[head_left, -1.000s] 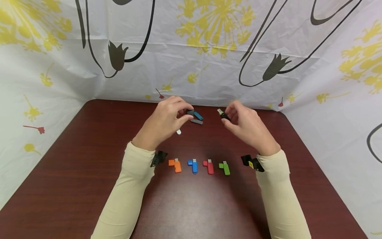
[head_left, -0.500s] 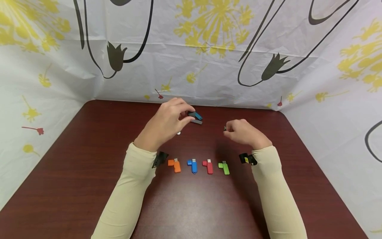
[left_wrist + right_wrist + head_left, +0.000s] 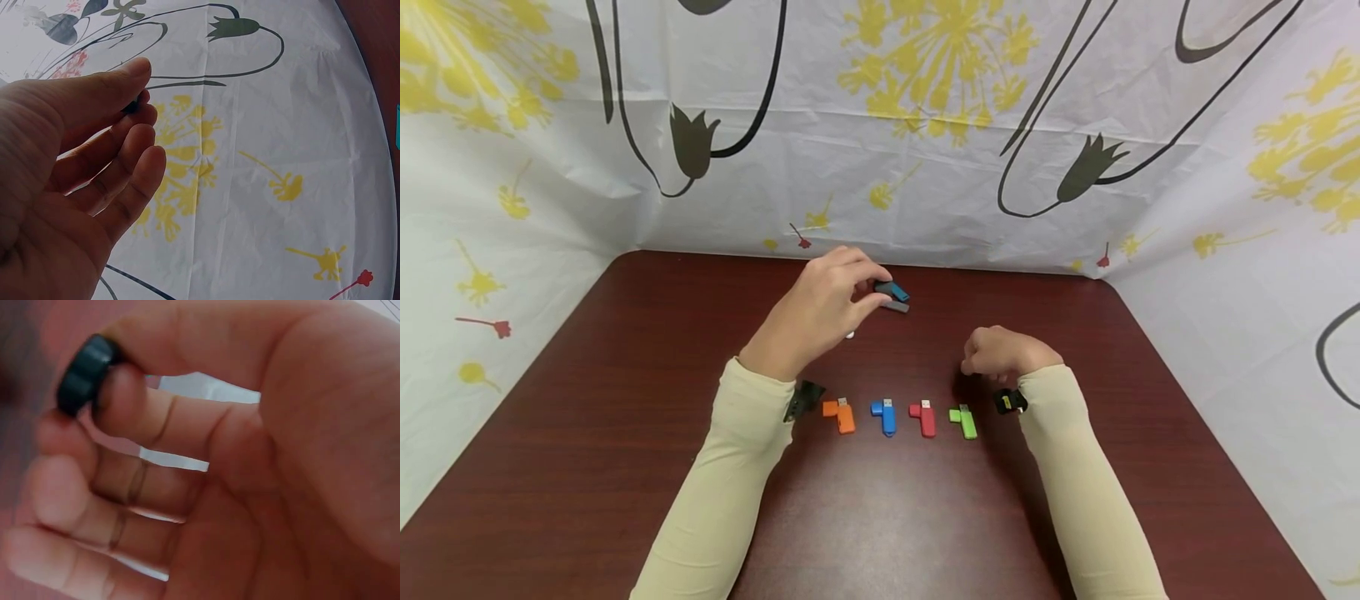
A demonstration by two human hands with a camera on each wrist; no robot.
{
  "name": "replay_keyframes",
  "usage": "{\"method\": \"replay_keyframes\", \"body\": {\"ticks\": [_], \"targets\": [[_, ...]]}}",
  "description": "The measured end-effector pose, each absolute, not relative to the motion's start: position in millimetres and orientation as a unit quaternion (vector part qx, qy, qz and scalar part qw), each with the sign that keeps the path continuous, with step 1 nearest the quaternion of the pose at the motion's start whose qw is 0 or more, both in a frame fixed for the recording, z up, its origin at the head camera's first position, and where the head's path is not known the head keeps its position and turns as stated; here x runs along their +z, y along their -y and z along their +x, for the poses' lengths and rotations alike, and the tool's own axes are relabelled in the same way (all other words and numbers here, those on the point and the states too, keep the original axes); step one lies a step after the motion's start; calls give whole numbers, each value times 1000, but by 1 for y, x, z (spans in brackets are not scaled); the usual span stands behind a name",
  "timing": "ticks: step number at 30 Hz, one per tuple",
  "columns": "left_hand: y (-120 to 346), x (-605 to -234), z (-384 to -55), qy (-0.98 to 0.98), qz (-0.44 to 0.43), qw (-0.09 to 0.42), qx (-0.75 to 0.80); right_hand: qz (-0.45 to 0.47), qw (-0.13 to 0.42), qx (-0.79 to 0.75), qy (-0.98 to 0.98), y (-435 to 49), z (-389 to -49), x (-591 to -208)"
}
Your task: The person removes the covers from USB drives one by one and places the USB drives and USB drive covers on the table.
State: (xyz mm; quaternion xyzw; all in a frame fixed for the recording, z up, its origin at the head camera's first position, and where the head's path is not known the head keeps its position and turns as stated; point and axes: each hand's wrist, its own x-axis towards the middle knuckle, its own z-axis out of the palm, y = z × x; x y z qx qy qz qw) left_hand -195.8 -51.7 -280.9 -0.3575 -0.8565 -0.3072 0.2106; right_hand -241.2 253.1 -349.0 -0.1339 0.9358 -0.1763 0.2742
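My right hand [image 3: 1006,352] pinches a black USB stick [image 3: 84,375] between thumb and fingertips, low over the table behind the green USB stick [image 3: 967,425]. From the head view the black stick is hidden by the hand. My left hand [image 3: 812,312], at the back of the table, pinches a small dark piece [image 3: 130,107], mostly covered by thumb and forefinger. Beyond its fingertips lie a teal USB stick [image 3: 900,292] with a dark grey part and a grey USB stick [image 3: 897,307]. The tip of a white stick [image 3: 850,335] peeks out below this hand.
An orange USB stick [image 3: 846,420], a blue one [image 3: 889,421] and a red one [image 3: 928,422] lie in a row with the green one. Each has its connector bare and a matching cap at its left. A patterned white sheet [image 3: 925,192] walls the table [image 3: 880,517].
My right hand has come down and toward the front row with the black USB stick, turning so that the stick is hidden. My left hand has barely shifted.
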Motion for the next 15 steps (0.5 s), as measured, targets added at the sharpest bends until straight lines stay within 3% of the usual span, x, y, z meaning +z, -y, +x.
{"method": "replay_keyframes", "body": {"ticks": [15], "targets": [[47, -282, -195, 862, -354, 207, -297, -123, 311, -153, -930, -244, -247, -365]]}}
